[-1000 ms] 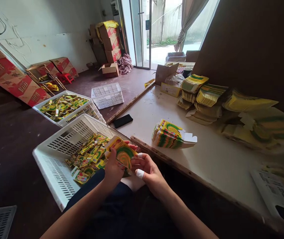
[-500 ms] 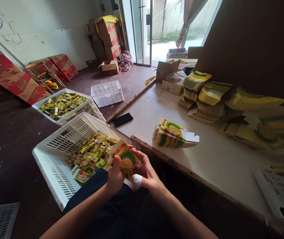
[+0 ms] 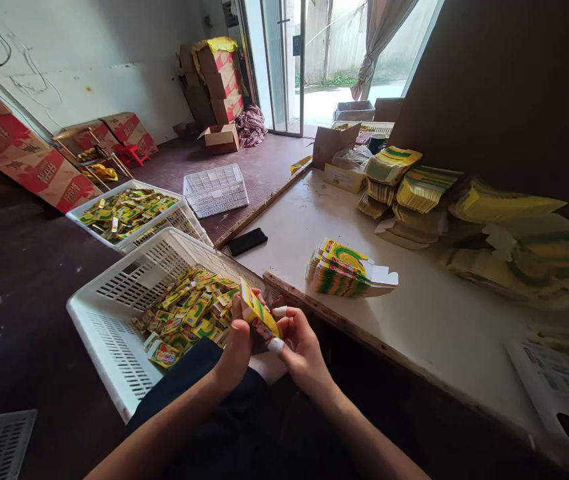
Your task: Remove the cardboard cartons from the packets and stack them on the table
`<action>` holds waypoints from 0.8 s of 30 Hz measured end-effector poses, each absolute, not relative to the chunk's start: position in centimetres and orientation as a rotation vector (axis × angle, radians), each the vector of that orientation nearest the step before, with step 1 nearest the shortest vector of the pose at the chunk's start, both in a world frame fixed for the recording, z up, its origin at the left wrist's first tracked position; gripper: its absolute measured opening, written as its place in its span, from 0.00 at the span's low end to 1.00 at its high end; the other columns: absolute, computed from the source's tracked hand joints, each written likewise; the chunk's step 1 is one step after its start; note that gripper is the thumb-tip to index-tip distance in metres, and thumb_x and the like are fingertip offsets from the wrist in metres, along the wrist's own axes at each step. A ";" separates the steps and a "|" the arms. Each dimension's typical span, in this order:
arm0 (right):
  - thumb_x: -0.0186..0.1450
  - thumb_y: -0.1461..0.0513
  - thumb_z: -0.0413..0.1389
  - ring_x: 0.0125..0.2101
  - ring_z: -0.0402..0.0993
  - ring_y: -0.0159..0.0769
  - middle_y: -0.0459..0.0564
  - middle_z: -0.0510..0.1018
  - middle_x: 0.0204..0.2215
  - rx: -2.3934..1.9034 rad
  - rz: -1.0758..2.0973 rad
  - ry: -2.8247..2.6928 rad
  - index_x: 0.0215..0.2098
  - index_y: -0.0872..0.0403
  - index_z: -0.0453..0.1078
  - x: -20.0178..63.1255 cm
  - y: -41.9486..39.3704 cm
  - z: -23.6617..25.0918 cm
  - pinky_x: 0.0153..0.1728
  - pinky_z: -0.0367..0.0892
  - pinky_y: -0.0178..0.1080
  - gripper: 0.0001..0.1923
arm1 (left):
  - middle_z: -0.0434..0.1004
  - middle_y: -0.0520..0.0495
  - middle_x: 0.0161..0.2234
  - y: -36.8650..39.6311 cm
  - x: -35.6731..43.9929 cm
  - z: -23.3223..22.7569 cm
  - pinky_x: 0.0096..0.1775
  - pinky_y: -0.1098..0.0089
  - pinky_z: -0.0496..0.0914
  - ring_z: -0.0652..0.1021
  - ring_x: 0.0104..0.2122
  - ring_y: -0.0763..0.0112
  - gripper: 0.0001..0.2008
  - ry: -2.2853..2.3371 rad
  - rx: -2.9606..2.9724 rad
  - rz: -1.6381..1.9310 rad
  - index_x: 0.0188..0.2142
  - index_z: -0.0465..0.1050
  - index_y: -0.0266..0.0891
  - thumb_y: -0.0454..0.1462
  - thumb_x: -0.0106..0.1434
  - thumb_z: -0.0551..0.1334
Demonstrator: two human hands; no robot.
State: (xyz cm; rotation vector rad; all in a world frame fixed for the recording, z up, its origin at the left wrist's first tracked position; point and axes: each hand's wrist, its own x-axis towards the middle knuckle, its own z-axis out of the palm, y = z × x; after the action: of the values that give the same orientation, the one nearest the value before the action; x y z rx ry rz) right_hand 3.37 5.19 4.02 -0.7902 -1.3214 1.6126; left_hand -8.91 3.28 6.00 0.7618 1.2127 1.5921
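A small yellow and green printed carton [image 3: 258, 309] is held between my two hands, turned with a narrow side toward me. My left hand [image 3: 237, 350] grips its left side, the thumb along the near edge. On the right, my right hand [image 3: 298, 347] pinches its lower end; white tape wraps its thumb and a finger. Just left of my hands stands a white plastic crate [image 3: 99, 333] holding a heap of similar cartons [image 3: 189, 307]. A stack of flattened cartons [image 3: 342, 267] lies on the table to the right, white flaps pointing right.
On the table [image 3: 294, 220] lie a black phone [image 3: 247, 241] and, at the back right, bundles of flat cartons [image 3: 429, 187]. Its wooden edge runs close to my right arm. Another filled crate [image 3: 127, 210] and an overturned-looking crate [image 3: 216, 190] stand on the floor.
The carton has turned in my hands from its broad printed face to a narrow side. My left fingers have moved behind it, and my right hand has shifted its grip.
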 end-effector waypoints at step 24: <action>0.65 0.62 0.56 0.51 0.69 0.43 0.46 0.78 0.44 -0.691 0.644 -1.974 0.47 0.39 0.73 7.1 7.0 3.6 0.63 0.48 0.55 0.14 | 0.76 0.39 0.47 4.1 -11.3 6.7 0.49 0.55 0.71 0.77 0.47 0.53 0.32 1.565 1.793 0.652 0.53 0.66 0.39 0.42 0.50 0.69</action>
State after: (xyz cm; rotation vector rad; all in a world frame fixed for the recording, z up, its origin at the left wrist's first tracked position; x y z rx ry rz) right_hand 7.11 6.99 3.59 -0.6907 -1.9742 0.6444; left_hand -11.30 4.07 6.67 1.7928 1.5649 0.6523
